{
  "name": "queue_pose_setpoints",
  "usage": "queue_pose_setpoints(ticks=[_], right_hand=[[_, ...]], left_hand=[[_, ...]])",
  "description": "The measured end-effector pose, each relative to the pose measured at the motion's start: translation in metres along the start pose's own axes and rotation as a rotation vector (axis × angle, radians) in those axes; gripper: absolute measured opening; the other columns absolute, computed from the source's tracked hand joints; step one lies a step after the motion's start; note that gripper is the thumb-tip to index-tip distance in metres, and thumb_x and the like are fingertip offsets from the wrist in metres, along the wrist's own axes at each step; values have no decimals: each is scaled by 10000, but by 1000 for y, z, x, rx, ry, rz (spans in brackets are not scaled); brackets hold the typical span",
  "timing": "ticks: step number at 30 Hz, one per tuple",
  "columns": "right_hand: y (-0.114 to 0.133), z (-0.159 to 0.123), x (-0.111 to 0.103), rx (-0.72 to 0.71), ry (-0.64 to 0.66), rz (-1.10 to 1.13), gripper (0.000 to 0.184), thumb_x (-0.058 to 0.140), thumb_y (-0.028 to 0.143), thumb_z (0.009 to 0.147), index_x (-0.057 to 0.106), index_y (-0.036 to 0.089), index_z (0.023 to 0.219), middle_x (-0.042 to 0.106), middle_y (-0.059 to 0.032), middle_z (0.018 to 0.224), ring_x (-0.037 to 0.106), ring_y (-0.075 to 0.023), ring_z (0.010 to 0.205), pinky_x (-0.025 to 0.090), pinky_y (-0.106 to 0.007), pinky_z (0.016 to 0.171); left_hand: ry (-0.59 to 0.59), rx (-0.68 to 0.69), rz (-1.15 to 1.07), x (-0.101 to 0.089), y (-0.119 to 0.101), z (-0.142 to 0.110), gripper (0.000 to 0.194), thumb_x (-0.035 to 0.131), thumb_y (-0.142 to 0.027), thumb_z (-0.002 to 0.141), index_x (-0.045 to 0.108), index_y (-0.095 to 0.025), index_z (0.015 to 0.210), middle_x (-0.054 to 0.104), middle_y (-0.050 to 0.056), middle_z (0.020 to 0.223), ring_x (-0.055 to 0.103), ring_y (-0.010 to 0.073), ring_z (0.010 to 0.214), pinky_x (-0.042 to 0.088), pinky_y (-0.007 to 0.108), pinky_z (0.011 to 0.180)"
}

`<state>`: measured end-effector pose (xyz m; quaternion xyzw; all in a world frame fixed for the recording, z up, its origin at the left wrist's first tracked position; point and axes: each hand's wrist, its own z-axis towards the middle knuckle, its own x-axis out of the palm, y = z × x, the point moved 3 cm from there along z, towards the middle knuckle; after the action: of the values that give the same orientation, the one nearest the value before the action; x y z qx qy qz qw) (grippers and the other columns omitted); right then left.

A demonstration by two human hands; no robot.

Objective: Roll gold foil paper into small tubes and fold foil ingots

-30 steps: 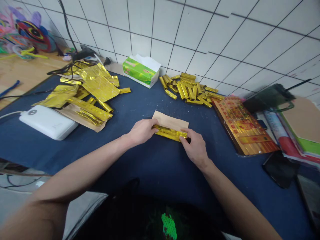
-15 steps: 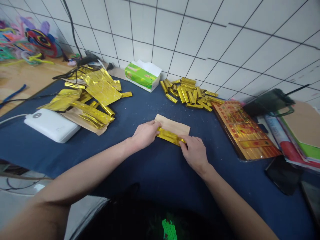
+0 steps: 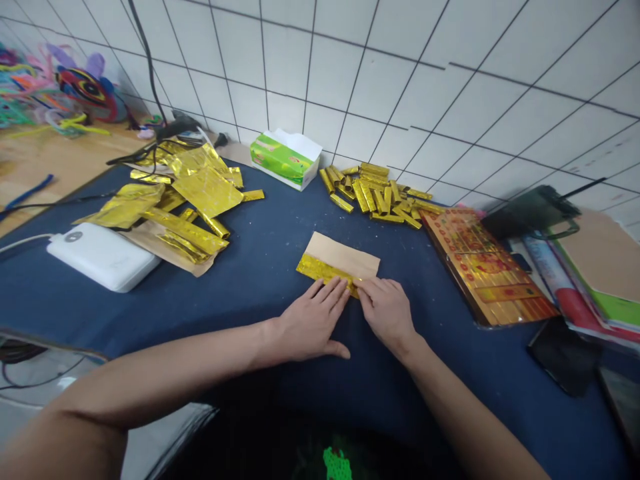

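The head view cuts off both arms at the bottom of the frame, and a dark shirt with a green print (image 3: 336,463) fills the lower middle. The right end of the gold foil strip (image 3: 324,273) is hidden under the right hand (image 3: 387,315), so its end and the right thumb's position can't be made out. The strip lies along the lower edge of a sheet of brown paper (image 3: 343,255), flat on the blue counter (image 3: 235,303), around the middle of its width.

Compared with the earlier view, the left hand (image 3: 311,325) has dropped off the strip's left end and now sits lower on the counter. That end is uncovered and sticks out past the paper's left edge.

The left fingers (image 3: 327,297) are spread, only their tips touching the strip's lower edge, with the thumb out to the side on the counter. The right fingers (image 3: 373,290) lie pressed together across the strip, almost meeting the left fingertips; whether they pinch it, I can't tell.

Beyond the hands, a pile of folded gold sticks (image 3: 373,195) sits toward the back edge, near the wall tiles (image 3: 400,87). Crumpled gold foil (image 3: 200,187) and a white power bank (image 3: 103,257) lie to the left, and a gold-and-red printed pack (image 3: 485,267) lies to the right.
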<state>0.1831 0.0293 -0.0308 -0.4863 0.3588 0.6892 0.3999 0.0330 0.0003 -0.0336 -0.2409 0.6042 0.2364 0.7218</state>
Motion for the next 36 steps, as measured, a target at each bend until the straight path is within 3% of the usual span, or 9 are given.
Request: queue_pose_setpoints(ticks=[6, 11, 15, 18, 20, 24, 29, 36], right_hand=[[-1, 0, 0, -22, -9, -20, 212, 462, 170, 849, 663, 187, 916, 691, -24, 824, 592, -160, 738, 352, -298, 753], [-2, 0, 0, -33, 0, -28, 233, 442, 169, 859, 665, 176, 926, 694, -37, 856, 600, -159, 758, 365, -303, 762], [0, 0, -5, -8, 3, -53, 253, 431, 175, 856, 673, 178, 927, 683, -61, 866, 599, -182, 780, 396, -324, 754], [9, -2, -15, 9, -86, -101, 267, 429, 196, 853, 665, 161, 974, 615, -124, 1111, 549, -247, 1017, 378, -403, 881], [21, -5, -18, -72, -104, -86, 313, 401, 236, 877, 625, 140, 1074, 509, -138, 1281, 435, -266, 1194, 306, -449, 987], [41, -11, -5, -287, 113, 0, 494, 303, 365, 916, 478, 53, 1257, 431, -158, 1353, 346, -240, 1279, 285, -410, 1046], [26, -19, 7, -189, 272, -11, 754, 282, 579, 856, 307, 14, 1355, 273, -191, 1429, 198, -260, 1341, 224, -445, 1076], [14, -33, 1, -140, 334, -46, 751, 238, 592, 857, 231, 63, 1389, 218, -177, 1453, 119, -262, 1360, 156, -542, 1062]], left_hand=[[65, -56, 4, 2, 0, -1, 956, 257, -742, 734, 299, -11, 1350, 267, 231, 1417, 183, 332, 1335, 137, 447, 1066], [78, -169, -26, 1, 6, -2, 937, 355, -761, 681, 287, -136, 1376, 243, 257, 1416, 181, 405, 1316, 166, 520, 1026], [98, -181, -47, 0, 9, -4, 911, 378, -750, 681, 290, -169, 1377, 237, 253, 1420, 171, 411, 1317, 185, 533, 1014], [100, -178, -52, 0, 10, -4, 919, 378, -757, 674, 283, -175, 1379, 216, 244, 1431, 155, 407, 1323, 175, 553, 1012], [105, -171, -46, 1, 9, -3, 922, 375, -753, 681, 274, -160, 1381, 214, 248, 1431, 153, 405, 1324, 169, 564, 1011], [127, -152, -32, 1, 9, -3, 915, 368, -731, 709, 281, -109, 1375, 236, 265, 1415, 162, 396, 1323, 166, 564, 1020], [139, -187, -6, -1, 8, -3, 966, 401, -741, 681, 280, -79, 1375, 230, 258, 1420, 171, 383, 1325, 192, 545, 1031], [219, -218, 41, -7, 18, 0, 1022, 295, -754, 712, 279, 49, 1345, 210, 278, 1412, 144, 361, 1335, 183, 507, 1061]])
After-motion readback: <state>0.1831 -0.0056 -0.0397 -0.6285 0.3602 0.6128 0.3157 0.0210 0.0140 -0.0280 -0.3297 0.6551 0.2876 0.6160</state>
